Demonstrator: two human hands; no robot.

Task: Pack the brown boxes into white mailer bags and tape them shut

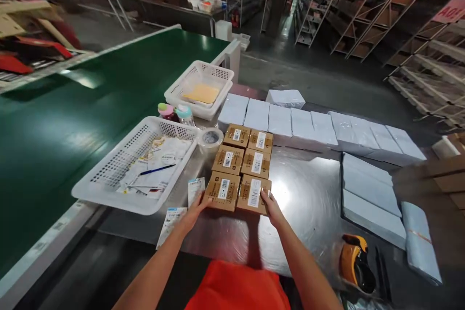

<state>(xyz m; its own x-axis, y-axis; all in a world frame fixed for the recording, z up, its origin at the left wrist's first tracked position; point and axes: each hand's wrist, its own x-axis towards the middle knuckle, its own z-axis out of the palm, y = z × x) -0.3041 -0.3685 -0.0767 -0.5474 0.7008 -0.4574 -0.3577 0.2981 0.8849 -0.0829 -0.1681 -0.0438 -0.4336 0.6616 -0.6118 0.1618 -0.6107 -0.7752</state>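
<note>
Several small brown cardboard boxes with white barcode labels stand in two columns on the metal table. My left hand grips the outer side of the near left cardboard box. On the opposite side, my right hand holds the near right cardboard box, thumb on top by its label. A narrow gap parts these two boxes. Beside my left hand lie a printed slip and another slip, partly under my forearm. A roll of clear tape sits left of the boxes.
A white basket holds papers and a blue pen; further back are stacked baskets and two bottles. White packs line the table's back. At right lie white stacks and a yellow-black tape dispenser. A green conveyor runs left.
</note>
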